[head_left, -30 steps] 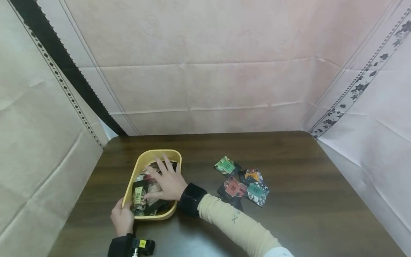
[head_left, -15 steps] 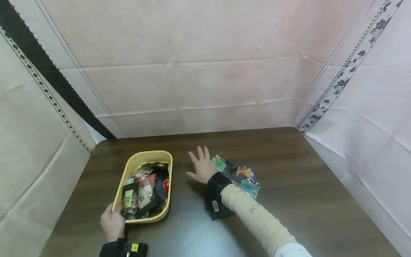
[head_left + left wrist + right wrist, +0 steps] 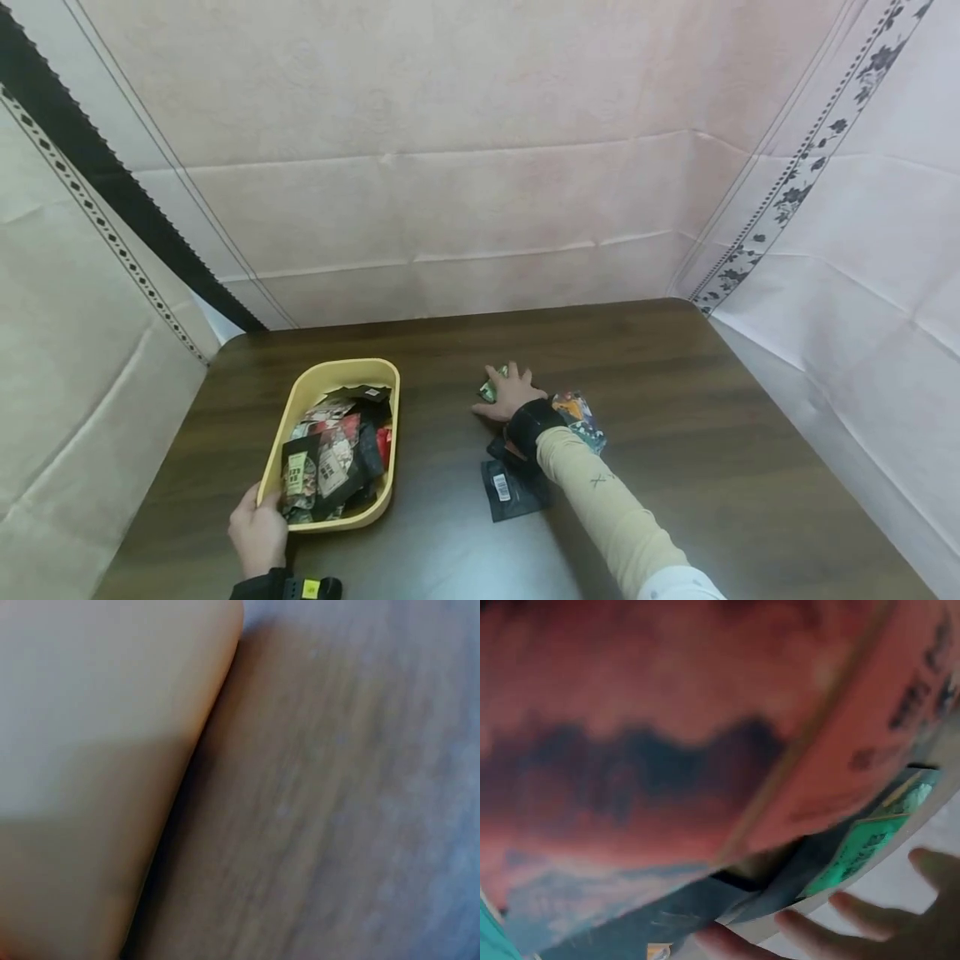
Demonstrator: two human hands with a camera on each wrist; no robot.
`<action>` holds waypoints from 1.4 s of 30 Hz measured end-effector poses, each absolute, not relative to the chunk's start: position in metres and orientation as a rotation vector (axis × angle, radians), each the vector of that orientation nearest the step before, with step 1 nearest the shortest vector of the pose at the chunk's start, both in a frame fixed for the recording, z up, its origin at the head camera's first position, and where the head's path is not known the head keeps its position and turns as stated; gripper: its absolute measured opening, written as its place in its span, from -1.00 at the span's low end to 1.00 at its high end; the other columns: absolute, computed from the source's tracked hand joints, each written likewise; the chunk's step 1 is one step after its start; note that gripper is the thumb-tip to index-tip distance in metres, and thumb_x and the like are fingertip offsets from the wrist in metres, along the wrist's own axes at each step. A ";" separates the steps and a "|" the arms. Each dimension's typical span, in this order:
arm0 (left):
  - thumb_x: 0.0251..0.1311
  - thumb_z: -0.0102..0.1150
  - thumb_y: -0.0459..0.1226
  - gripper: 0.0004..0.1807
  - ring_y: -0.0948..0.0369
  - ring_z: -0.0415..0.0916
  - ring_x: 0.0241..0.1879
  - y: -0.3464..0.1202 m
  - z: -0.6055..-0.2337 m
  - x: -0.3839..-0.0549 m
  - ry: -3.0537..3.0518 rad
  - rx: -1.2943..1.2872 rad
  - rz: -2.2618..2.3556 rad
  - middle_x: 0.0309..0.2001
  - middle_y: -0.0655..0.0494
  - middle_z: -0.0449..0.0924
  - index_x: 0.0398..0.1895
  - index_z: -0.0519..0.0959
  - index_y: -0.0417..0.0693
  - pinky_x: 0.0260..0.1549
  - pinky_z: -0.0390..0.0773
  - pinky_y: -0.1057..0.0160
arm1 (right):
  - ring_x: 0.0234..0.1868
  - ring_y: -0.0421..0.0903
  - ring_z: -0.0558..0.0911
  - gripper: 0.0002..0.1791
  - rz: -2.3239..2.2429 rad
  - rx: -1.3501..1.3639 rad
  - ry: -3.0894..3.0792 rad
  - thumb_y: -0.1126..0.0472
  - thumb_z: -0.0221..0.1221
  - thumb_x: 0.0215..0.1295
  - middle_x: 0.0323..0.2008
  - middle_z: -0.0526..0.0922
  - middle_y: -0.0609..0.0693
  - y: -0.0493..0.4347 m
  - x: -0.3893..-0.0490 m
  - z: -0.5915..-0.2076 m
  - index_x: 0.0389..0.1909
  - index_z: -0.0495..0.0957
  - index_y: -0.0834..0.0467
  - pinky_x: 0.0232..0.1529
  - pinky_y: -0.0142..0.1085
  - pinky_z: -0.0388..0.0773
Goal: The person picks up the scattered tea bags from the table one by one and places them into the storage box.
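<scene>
Two hands are in our view over a brown wooden surface [image 3: 675,467]. We see the left hand [image 3: 257,533] gripping the near left corner of a yellow basket [image 3: 345,372], which sits on the left of the surface with a heap of packets [image 3: 337,467] inside. Well apart from it, the right hand [image 3: 512,395] reaches over a green-labelled packet [image 3: 862,844], its fingers spread and slightly bent; we cannot tell whether they touch it. Under and beside the right wrist we make out a red-labelled packet [image 3: 885,750], partly hidden, and an orange-labelled packet [image 3: 572,406]. Nearer us lies a black packet [image 3: 516,493] with a white barcode label. Pale cloth [image 3: 450,208] hangs behind.
</scene>
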State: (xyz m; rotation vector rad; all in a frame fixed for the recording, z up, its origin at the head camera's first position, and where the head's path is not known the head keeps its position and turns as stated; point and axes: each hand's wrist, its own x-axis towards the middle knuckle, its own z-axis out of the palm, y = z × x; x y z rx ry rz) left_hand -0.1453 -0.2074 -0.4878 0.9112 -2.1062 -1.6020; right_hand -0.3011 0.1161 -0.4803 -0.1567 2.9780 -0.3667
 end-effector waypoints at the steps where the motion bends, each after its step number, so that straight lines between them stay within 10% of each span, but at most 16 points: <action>1: 0.24 -0.28 -0.43 -0.56 -0.22 0.21 0.09 -0.208 -0.488 -0.145 -2.108 0.910 -1.604 0.08 -0.49 0.29 0.16 0.27 -0.50 0.07 0.19 -0.18 | 0.25 0.31 0.10 -0.15 -0.356 -0.169 2.971 -0.31 0.16 -0.01 0.32 0.10 0.16 0.116 -0.300 -0.480 0.34 0.14 -0.20 -0.17 0.35 0.27; 15: 0.24 -0.27 -0.43 -0.56 -0.24 0.21 0.10 -0.207 -0.492 -0.140 -2.074 0.906 -1.615 0.08 -0.50 0.29 0.16 0.27 -0.52 0.07 0.19 -0.18 | -0.26 0.14 0.43 -0.73 -0.205 -0.566 3.151 0.42 0.09 0.12 -0.26 0.39 0.17 0.104 -0.304 -0.493 -0.19 0.49 0.05 -0.51 -0.12 0.53; 31: 0.22 -0.30 -0.45 -0.55 -0.25 0.21 0.12 -0.212 -0.487 -0.143 -2.054 0.896 -1.624 0.11 -0.49 0.27 0.17 0.24 -0.51 0.08 0.19 -0.18 | -0.44 -0.08 0.53 -0.65 -0.552 -0.921 3.160 0.35 0.23 -0.08 -0.33 0.45 0.01 0.043 -0.287 -0.448 -0.19 0.48 0.05 -0.57 -0.33 0.45; 42: 0.26 -0.31 -0.43 -0.55 -0.26 0.18 0.13 -0.208 -0.489 -0.147 -2.089 0.910 -1.620 0.11 -0.47 0.27 0.19 0.22 -0.50 0.10 0.15 -0.19 | -0.04 -0.11 0.39 -0.32 -0.468 -1.186 2.938 -0.18 0.20 0.06 0.03 0.34 -0.02 -0.046 -0.253 -0.407 0.24 0.26 -0.18 -0.31 -0.34 0.47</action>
